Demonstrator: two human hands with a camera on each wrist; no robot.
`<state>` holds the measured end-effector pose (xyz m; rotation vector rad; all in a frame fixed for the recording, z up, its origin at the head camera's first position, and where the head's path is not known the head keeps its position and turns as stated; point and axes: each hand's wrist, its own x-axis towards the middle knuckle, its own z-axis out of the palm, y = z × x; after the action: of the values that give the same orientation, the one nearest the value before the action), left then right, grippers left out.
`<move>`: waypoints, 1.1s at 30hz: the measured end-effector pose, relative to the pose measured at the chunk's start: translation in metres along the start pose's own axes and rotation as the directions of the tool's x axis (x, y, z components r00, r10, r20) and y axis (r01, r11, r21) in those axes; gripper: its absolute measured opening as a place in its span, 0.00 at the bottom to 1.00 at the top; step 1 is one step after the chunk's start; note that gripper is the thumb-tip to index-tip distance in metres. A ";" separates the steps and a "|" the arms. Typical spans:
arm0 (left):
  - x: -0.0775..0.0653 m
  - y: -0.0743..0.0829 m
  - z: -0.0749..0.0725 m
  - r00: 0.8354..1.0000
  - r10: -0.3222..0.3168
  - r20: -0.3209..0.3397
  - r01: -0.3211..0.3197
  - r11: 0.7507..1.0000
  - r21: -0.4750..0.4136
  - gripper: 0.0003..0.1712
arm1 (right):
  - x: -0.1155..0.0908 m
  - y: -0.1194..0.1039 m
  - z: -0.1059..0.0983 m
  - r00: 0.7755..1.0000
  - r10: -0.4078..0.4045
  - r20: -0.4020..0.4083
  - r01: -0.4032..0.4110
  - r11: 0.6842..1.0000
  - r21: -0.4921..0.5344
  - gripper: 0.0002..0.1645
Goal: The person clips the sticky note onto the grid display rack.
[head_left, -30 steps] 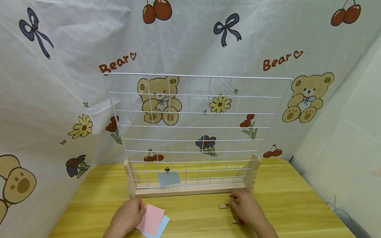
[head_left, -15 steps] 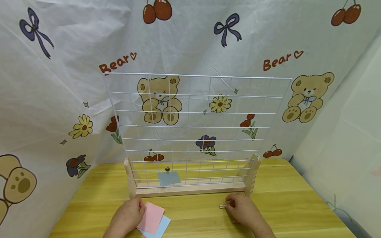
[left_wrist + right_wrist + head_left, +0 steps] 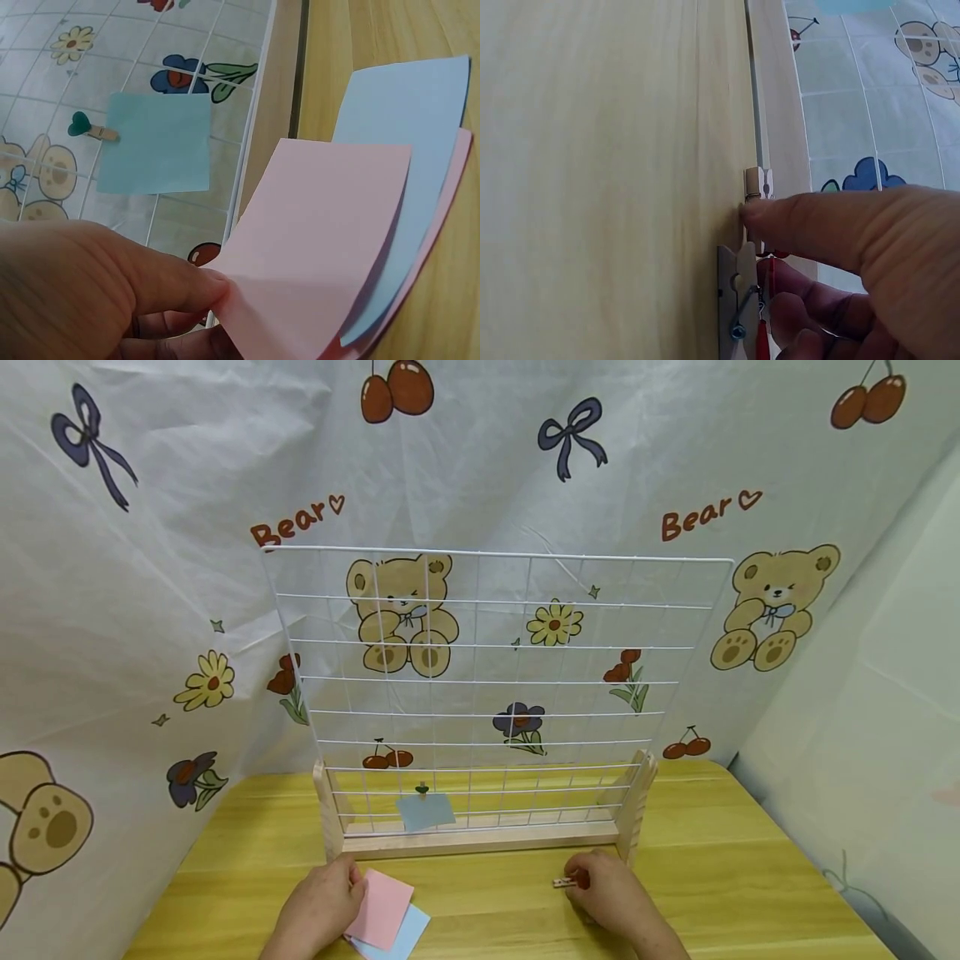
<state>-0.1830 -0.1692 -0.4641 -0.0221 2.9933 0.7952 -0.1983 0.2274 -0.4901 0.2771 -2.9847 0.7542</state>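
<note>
My left hand (image 3: 318, 902) pinches a pink paper note (image 3: 322, 202) by its edge between thumb and fingers. Under that lie a light blue note (image 3: 405, 112) and another pink sheet, fanned out on the table. On the right, my right hand (image 3: 615, 893) pinches a small wooden clothespin (image 3: 753, 182) with the thumb on one side, low over the table. A second clothespin (image 3: 731, 300) with a red part is close beside the fingers in the right wrist view. The curled fingers hide part of the pinched clothespin.
A white wire grid (image 3: 480, 714) stands in a wooden base (image 3: 480, 843) just behind both hands. A light blue note (image 3: 427, 814) hangs low on it, held by a clothespin with a green heart (image 3: 79, 124). A printed cloth (image 3: 480, 468) covers the back.
My right hand has shifted slightly left and its fingers have closed on the clothespin. The left hand stays nearly still with the pink note.
</note>
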 end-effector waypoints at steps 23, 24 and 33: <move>-0.002 0.003 -0.006 1.000 -0.017 -0.008 0.017 0.999 -0.034 0.11 | 0.002 -0.003 0.002 0.998 -0.040 -0.050 0.041 0.999 0.033 0.07; -0.003 0.003 -0.007 1.000 -0.015 -0.008 0.015 0.999 -0.037 0.11 | 0.002 -0.004 0.002 0.997 -0.035 -0.062 0.038 0.999 0.035 0.07; -0.003 0.007 -0.008 0.999 -0.031 0.011 0.031 0.998 -0.051 0.09 | 0.004 -0.005 0.001 0.995 0.001 -0.105 0.004 0.998 0.055 0.06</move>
<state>-0.1805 -0.1675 -0.4536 -0.0662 2.9548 0.8665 -0.2011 0.2220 -0.4887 0.2346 -2.8688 0.8250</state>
